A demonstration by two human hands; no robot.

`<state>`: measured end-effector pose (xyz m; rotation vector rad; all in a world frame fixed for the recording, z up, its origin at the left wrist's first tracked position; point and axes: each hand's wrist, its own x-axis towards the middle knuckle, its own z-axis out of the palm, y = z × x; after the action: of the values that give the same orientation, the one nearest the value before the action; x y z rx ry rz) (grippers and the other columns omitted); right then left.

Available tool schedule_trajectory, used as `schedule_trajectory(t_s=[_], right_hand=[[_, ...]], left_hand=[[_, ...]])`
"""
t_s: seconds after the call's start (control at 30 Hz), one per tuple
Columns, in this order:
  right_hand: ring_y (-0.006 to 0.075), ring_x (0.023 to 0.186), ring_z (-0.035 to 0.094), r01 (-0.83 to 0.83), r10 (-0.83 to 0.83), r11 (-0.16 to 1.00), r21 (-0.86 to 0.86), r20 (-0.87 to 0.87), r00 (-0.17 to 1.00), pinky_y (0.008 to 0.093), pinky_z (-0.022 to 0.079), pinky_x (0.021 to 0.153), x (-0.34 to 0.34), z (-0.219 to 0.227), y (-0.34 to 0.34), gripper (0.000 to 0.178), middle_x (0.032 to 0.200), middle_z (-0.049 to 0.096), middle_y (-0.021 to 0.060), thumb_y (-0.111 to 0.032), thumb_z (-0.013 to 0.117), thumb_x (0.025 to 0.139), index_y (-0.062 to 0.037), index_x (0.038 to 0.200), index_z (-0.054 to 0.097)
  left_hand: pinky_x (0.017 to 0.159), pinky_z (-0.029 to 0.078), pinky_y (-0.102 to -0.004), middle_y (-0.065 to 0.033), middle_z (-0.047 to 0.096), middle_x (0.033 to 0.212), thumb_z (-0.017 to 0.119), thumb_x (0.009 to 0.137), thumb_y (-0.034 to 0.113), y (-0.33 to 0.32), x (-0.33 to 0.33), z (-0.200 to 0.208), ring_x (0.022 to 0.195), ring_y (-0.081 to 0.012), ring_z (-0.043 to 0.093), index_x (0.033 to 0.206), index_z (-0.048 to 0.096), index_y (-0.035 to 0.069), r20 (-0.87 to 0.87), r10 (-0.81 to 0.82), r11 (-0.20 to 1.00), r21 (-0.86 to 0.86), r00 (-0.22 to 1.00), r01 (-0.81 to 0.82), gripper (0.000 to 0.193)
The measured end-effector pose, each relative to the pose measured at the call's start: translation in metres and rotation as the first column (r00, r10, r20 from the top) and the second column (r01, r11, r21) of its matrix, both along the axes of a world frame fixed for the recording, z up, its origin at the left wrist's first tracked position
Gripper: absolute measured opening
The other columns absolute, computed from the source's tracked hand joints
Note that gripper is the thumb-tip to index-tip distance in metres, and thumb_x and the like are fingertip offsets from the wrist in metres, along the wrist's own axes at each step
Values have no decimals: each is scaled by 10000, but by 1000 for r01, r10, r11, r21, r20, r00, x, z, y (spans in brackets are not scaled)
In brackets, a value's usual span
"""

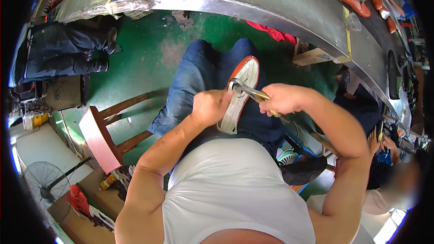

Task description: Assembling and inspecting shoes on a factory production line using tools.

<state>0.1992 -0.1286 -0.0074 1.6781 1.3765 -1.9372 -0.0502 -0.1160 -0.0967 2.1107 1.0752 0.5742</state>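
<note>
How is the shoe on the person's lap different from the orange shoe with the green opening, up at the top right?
The lap shoe has its pale underside facing up; the top-right shoe shows its orange upper and green opening.
The lap shoe has pincers, held by the right hand, over its underside; the top-right shoe has no tool or hand on it.
Both have orange or reddish-orange on them.

Orange-red shoe (237, 105), pale underside up, on lap; metal pliers (251, 93) over its middle

Texts/labels: none legible | brands/numbers: none legible | signs: none legible
</note>
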Motion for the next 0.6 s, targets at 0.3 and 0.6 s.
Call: schedule_trajectory(t_s=[0.3, 0.6], right_hand=[[448, 794, 648, 8, -56, 832, 555, 70, 996, 516, 496, 709, -29, -68, -44, 257, 804, 658, 237, -248, 626, 947, 8, 932, 609], [433, 824, 657, 430, -394, 735, 524, -186, 900, 472, 514, 725, -35, -78, -73, 284, 859, 675, 230, -262, 633, 943, -1, 1053, 625]], left_hand=[[1077, 431, -364, -67, 566, 1375, 412, 1072, 452, 3, -5, -62, 1228, -192, 546, 1520, 381, 97, 444, 621, 92, -860, 646, 503, 573], [1099, 395, -334, -68, 528, 1432, 654, 991, 286, 14, 15, -56, 1276, -176, 502, 1560, 348, 113, 450, 536, 332, -890, 714, 312, 668]])
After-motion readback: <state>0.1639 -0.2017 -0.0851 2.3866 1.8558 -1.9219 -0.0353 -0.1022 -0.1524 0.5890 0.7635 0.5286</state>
